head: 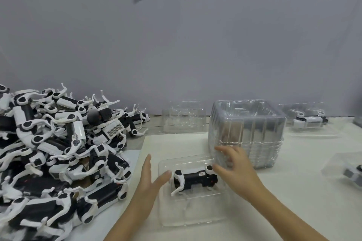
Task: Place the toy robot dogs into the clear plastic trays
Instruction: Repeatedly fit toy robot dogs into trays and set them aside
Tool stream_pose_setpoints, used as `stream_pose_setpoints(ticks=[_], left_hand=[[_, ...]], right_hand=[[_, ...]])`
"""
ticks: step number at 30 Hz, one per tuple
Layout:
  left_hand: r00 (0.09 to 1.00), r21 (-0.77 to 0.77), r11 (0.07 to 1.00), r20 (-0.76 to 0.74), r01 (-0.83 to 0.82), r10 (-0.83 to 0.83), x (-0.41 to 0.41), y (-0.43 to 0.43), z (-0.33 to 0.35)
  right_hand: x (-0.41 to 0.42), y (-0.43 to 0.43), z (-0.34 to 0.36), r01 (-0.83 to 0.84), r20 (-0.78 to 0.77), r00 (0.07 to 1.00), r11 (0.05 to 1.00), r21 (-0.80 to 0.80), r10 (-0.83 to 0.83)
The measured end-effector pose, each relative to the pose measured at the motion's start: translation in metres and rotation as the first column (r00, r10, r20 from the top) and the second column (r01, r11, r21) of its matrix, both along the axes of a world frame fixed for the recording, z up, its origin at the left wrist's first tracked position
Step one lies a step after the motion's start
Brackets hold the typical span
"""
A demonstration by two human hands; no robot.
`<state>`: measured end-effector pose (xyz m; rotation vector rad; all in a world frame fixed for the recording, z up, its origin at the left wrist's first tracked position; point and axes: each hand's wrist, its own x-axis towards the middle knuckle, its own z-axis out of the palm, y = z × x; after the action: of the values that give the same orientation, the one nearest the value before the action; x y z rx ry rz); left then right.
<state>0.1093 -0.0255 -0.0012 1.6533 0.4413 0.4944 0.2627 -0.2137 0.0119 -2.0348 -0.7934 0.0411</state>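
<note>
Up close, a black-and-white toy robot dog [194, 179] lies in the far part of a clear plastic tray [192, 215] on the white table [303, 178]. The left hand [150, 178] hovers at the tray's left edge, fingers straight and released, gripping nothing. The right hand [235, 168] is spread loosely at the dog's right end, thumb just beside a white leg joint; whether it touches is unclear. Its fingertips reach the stack of empty trays [246, 133] behind. A big pile of toy dogs [58, 143] fills the left. Farther off stand a single empty tray [184, 117] and, far right, a tray with a dog [309, 120]. Another filled tray [350, 174] sits at the right edge.
</note>
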Motion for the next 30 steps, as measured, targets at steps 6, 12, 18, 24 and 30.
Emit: stream_pose_setpoints(ticks=[6, 12, 18, 24, 30], left_hand=[[0.996, -0.282, 0.957, 0.029, -0.075, 0.086, 0.015, -0.021, 0.004], [0.961, -0.074, 0.996, 0.266, -0.059, 0.076, 0.010, -0.030, 0.027], [0.951, 0.048, 0.989, 0.286, -0.141, 0.122, 0.008, -0.041, 0.047], [0.972, 0.134, 0.985, 0.222, -0.107, 0.076, 0.002, -0.050, 0.070], [0.825, 0.195, 0.974, 0.564, -0.115, -0.015, -0.012, -0.042, 0.120]], right_hand=[[-0.031, 0.003, -0.012, 0.073, -0.614, 0.757, 0.904, 0.420, 0.224], [-0.040, -0.007, 0.013, 0.008, -0.453, 0.831, 0.807, 0.591, 0.324], [-0.034, -0.006, 0.025, 0.026, -0.429, 0.849, 0.787, 0.617, 0.308], [-0.032, -0.008, 0.024, 0.050, -0.530, 0.737, 0.749, 0.661, 0.418], [-0.044, -0.003, 0.018, 0.229, -0.568, 0.146, 0.531, 0.816, 0.810]])
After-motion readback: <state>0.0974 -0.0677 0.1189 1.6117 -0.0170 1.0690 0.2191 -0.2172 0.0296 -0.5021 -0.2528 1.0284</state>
